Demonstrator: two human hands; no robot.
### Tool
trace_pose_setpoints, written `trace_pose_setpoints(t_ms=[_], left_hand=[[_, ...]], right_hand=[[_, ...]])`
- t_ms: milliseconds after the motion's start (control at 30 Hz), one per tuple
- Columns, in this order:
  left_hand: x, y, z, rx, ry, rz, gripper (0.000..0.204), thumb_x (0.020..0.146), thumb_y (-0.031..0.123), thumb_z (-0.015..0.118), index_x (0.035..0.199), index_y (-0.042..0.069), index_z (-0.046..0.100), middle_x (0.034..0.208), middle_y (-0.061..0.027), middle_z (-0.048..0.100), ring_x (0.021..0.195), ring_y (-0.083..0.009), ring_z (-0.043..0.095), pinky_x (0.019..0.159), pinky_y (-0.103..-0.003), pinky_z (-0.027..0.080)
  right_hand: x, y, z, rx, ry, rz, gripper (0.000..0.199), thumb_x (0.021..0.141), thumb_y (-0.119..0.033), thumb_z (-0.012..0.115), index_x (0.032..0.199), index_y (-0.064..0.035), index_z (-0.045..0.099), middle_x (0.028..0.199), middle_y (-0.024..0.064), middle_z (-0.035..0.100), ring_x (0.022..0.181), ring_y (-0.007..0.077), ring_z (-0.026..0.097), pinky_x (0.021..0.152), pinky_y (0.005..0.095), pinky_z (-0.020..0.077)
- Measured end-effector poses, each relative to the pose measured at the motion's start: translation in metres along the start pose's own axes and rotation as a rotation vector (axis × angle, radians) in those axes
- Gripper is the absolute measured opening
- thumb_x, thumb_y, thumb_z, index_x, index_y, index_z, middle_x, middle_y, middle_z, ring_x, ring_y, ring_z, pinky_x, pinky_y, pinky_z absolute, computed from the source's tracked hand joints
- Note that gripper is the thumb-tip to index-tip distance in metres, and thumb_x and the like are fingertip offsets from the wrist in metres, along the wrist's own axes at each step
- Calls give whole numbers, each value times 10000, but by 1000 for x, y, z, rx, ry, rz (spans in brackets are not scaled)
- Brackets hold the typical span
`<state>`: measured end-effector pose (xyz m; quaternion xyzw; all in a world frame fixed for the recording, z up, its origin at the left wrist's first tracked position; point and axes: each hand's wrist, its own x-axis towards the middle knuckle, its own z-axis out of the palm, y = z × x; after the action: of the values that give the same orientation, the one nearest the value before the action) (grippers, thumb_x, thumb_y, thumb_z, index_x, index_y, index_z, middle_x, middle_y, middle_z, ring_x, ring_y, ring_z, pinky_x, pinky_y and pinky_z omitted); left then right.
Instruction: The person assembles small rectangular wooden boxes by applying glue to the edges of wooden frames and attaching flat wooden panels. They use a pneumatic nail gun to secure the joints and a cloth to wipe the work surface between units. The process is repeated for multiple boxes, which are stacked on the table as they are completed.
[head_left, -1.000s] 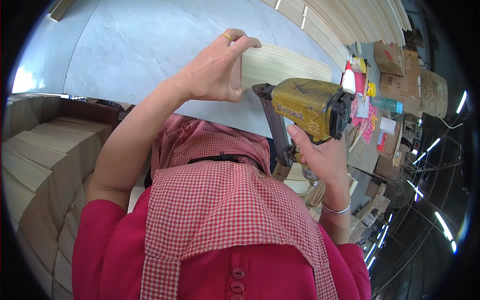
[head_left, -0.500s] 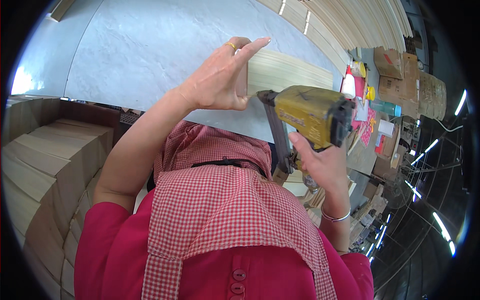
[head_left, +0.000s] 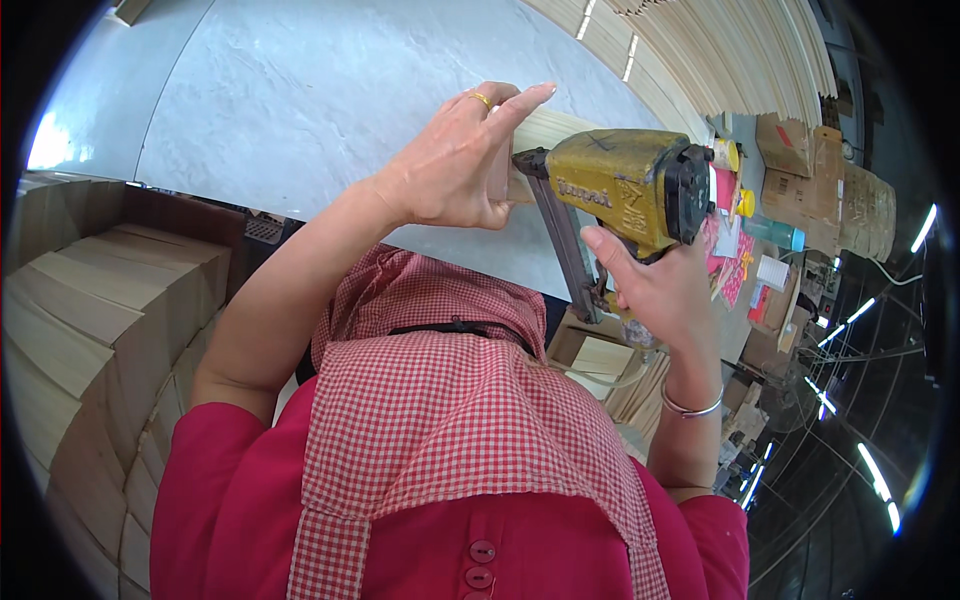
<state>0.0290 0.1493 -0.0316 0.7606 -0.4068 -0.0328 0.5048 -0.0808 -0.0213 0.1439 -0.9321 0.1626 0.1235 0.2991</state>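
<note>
Grey table (head_left: 300, 110), nailer (head_left: 620, 185) farther forward

I see a buttoned crimson shirt (head_left: 420, 548), red-and-white checked cloth apron (head_left: 440, 420), gold-coloured ring (head_left: 482, 100) on the left hand (head_left: 450, 165), silvery bangle (head_left: 692, 412).

This is evidently a woodworking workshop: a worn yellow nail gun (head_left: 620, 180) is in use over a grey worktable (head_left: 290, 110), thin pale boards (head_left: 715, 55) and wooden pieces (head_left: 90, 290) stand stacked around, and tube lights (head_left: 874, 472) hang beneath a dark roof.
</note>
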Motion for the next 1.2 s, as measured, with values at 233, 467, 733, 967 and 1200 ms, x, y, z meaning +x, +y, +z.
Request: trace_pose_setpoints(t_ms=[233, 467, 733, 967, 1200], left_hand=[[-10, 2, -4, -57, 30, -59, 1148, 658, 131, 831, 1614, 123, 196, 1516, -272, 380, 1400, -428, 414, 1185, -500, 369], [-24, -14, -16, -461, 257, -478, 830, 817, 208, 786, 1505, -5, 374, 1387, -241, 526, 1321, -336, 533, 1130, -441, 436], [26, 1, 0, -340, 106, -724, 625, 836, 376, 819, 1217, -48, 562, 1040, -146, 660, 968, -229, 662, 848, -350, 555], [28, 0, 2, -319, 124, -725, 682, 775, 344, 856, 1207, -74, 534, 1021, -229, 715, 958, -313, 724, 836, -393, 582], [26, 0, 5, -322, 162, -727, 566, 804, 316, 875, 1098, -32, 540, 954, -126, 660, 906, -196, 667, 827, -332, 570]], right_hand=[[21, 3, -17, -72, -81, -195, 334, 868, -192, 806, 1102, 28, 714, 953, 144, 764, 826, 243, 731, 764, 366, 567], [36, -3, -31, -131, -132, -187, 386, 862, -226, 827, 1121, 30, 699, 954, 108, 752, 834, 195, 703, 789, 347, 560], [54, -1, -45, -128, -4, -66, 367, 864, -242, 812, 1086, 38, 724, 943, 141, 770, 865, 211, 733, 811, 359, 562], [66, 2, -47, -148, -62, -76, 379, 889, -280, 789, 1084, 39, 727, 789, 113, 736, 595, 159, 657, 584, 319, 531], [69, -4, -47, -86, -119, -5, 378, 902, -276, 779, 1100, 41, 724, 696, 76, 693, 440, 110, 560, 434, 286, 454]])
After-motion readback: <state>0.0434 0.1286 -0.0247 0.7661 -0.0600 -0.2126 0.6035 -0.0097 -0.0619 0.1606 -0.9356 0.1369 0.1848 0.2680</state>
